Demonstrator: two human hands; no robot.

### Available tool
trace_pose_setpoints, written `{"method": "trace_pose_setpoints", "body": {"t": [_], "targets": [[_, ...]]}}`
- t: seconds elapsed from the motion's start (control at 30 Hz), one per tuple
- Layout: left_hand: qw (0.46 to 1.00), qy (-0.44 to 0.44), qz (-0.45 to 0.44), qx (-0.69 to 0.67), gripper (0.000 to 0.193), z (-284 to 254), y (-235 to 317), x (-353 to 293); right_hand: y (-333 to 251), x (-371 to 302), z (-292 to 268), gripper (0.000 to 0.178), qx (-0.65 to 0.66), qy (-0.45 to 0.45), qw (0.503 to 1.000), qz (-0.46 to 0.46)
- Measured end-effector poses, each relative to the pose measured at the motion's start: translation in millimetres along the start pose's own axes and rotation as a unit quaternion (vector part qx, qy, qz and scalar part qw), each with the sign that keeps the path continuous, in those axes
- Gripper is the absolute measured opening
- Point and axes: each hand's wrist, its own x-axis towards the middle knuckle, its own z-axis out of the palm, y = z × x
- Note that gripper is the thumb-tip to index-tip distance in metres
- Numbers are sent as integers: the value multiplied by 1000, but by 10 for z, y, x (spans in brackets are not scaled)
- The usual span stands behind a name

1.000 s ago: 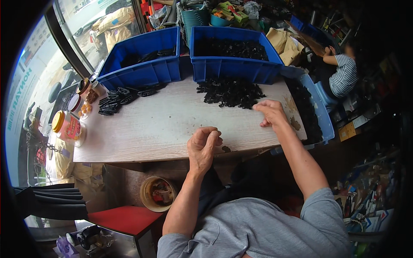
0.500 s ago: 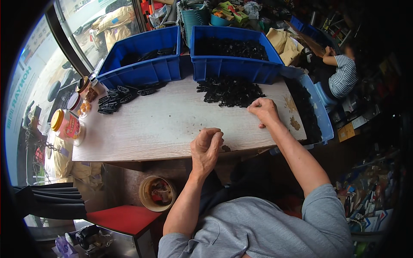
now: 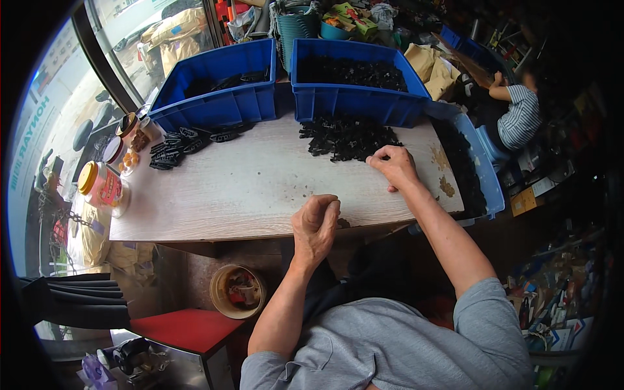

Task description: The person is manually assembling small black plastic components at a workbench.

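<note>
My left hand (image 3: 315, 225) is curled closed above the front edge of the pale wood-grain table (image 3: 214, 188); whatever it holds, if anything, is hidden by the fingers. My right hand (image 3: 395, 167) is at the near right edge of a heap of small black plastic parts (image 3: 344, 138). Its thumb and forefinger are pinched together, and anything between them is too small to make out. Over to the left lies a loose pile of longer, flat black pieces (image 3: 179, 146), well apart from both hands.
Two blue crates (image 3: 214, 107) (image 3: 354, 97) with black parts stand along the table's back. A pale blue bin (image 3: 484, 172) sits off the right edge. Lidded jars (image 3: 104, 185) line the left edge. Below is a bucket (image 3: 237, 291); a person (image 3: 518, 117) sits back right.
My right hand has shifted slightly left along the heap's near edge, still pinched. My left hand stays closed in nearly the same place.
</note>
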Motion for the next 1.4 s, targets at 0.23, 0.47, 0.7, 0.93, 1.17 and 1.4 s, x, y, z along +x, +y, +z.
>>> {"method": "trace_pose_setpoints", "body": {"t": [0.23,0.47,0.7,0.93,1.17,1.4], "targets": [[997,-21,21,68,6,-21,-44,-12,89,34,7,25,8,-1,999,-42],[994,-24,49,95,5,-20,-56,-9,64,58,2,23,-38,-47,997,-54],[995,-23,36,85,5,-19,-37,-16,102,55,-14,25,-14,-44,998,-52],[994,-20,48,93,5,9,-2,-24,74,23,3,25,-29,-33,996,-79],[994,-22,48,97,6,0,-49,-23,70,26,21,19,-29,-34,996,-82],[997,-24,14,79,7,-12,-5,-21,83,41,48,15,-21,-46,995,-83]]}}
